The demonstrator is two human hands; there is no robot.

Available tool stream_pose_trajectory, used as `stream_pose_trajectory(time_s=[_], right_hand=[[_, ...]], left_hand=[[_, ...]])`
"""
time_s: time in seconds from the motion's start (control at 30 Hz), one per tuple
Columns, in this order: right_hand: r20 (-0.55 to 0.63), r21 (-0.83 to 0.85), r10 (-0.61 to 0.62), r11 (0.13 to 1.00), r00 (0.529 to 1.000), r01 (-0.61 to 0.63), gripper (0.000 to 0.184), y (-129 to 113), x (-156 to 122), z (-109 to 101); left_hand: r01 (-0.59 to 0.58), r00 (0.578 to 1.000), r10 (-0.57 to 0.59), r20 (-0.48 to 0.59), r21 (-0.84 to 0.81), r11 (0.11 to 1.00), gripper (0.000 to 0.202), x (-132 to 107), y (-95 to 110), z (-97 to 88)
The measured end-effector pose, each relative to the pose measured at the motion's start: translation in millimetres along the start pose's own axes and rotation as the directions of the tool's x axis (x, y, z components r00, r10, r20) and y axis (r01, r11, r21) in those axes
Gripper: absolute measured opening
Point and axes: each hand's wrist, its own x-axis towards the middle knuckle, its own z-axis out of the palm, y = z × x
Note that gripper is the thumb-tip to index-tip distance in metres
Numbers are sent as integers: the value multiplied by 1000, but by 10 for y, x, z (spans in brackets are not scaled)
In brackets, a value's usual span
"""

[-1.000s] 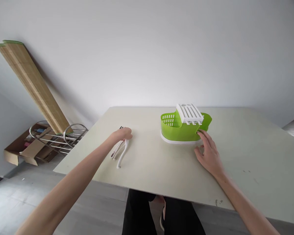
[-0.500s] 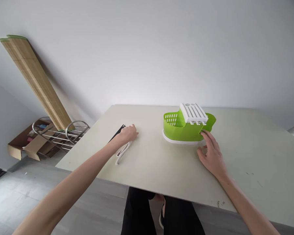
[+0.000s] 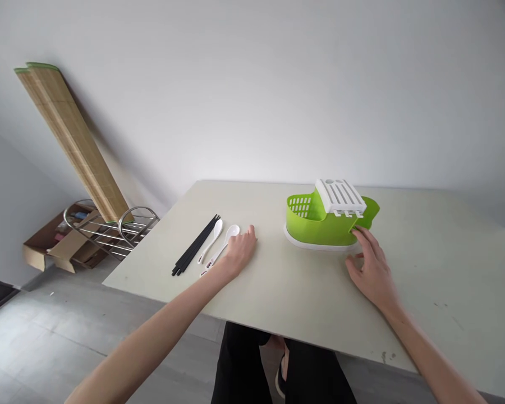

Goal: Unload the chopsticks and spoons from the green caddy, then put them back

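Observation:
My left hand [image 3: 241, 250] is low over the table with curled fingers, just right of two white spoons [image 3: 232, 230] [image 3: 217, 228]. A third white handle end [image 3: 202, 274] peeks out beside my forearm; its other end is hidden, so I cannot make out what my fingers hold. Black chopsticks [image 3: 196, 246] lie slantwise left of the spoons. My right hand [image 3: 372, 269] has its fingertips hooked at the front right edge of a green plastic utensil basket [image 3: 320, 229], thumb apart from it. The basket has a white base and a white slotted top [image 3: 340, 195] with small hooks.
The pale table [image 3: 286, 292] reaches to the wall behind. Off its left side, a metal rack [image 3: 109, 230] and an open cardboard box [image 3: 46, 247] stand on the floor. A rolled bamboo mat [image 3: 73, 143] leans on the wall there.
My left hand has drawn back to the right and nearer, uncovering the chopsticks and two spoons. My right hand keeps its place at the basket. The view has shifted slightly.

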Motion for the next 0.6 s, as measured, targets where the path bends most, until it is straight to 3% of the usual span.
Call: stream_pose_trajectory(time_s=[0.1, 0.2, 0.33, 0.5, 0.6], right_hand=[[0, 2, 11, 1000, 1000, -11, 70, 12, -6, 7], [-3, -7, -8, 1000, 1000, 8, 73, 20, -12, 10], [-1, -26, -13, 1000, 1000, 13, 76, 27, -22, 9], [-2, -26, -7, 1000, 1000, 7, 76, 8, -22, 4], [-14, -45, -19, 999, 1000, 19, 76, -16, -20, -4]], left_hand=[[23, 999, -20, -42, 66, 998, 39, -152, 41, -2], [-86, 985, 94, -142, 62, 994, 27, -393, 33, 54], [-212, 933, 215, -289, 44, 976, 21, -732, -93, 189], [-161, 897, 121, -424, -61, 985, 25, -980, -435, 292], [-99, 878, 34, -477, -112, 989, 43, -1014, -640, 328]])
